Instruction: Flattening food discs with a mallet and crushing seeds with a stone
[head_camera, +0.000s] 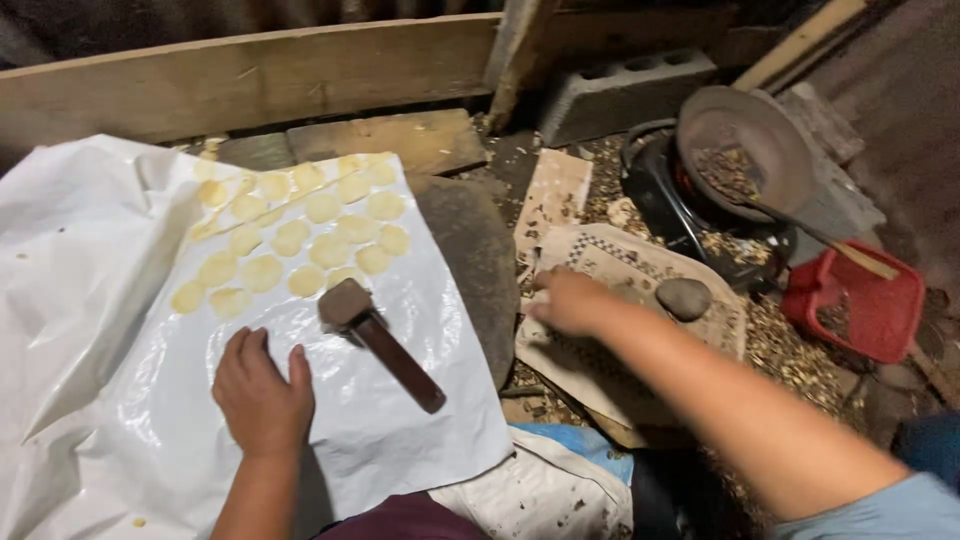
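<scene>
My left hand (260, 390) lies flat, fingers apart, on a white plastic sheet (130, 300), holding nothing. Just to its right a wooden mallet (375, 340) rests on the sheet, head toward the far side. Beyond it, several flat pale yellow discs (300, 230) are laid out in rows. My right hand (570, 300) reaches out to the right over a patterned mat (620, 265) on the ground; it is blurred and whether it grips anything is unclear. A rounded grey stone (684, 298) sits on the mat just right of that hand.
A dark pan (745, 135) with bits in it sits on a black stove (660, 195), a long-handled tool (820, 235) leaning out. A red plastic scoop (860, 305) lies at right. Wooden planks (250, 80) and a concrete block (625, 90) stand behind. Husks litter the ground.
</scene>
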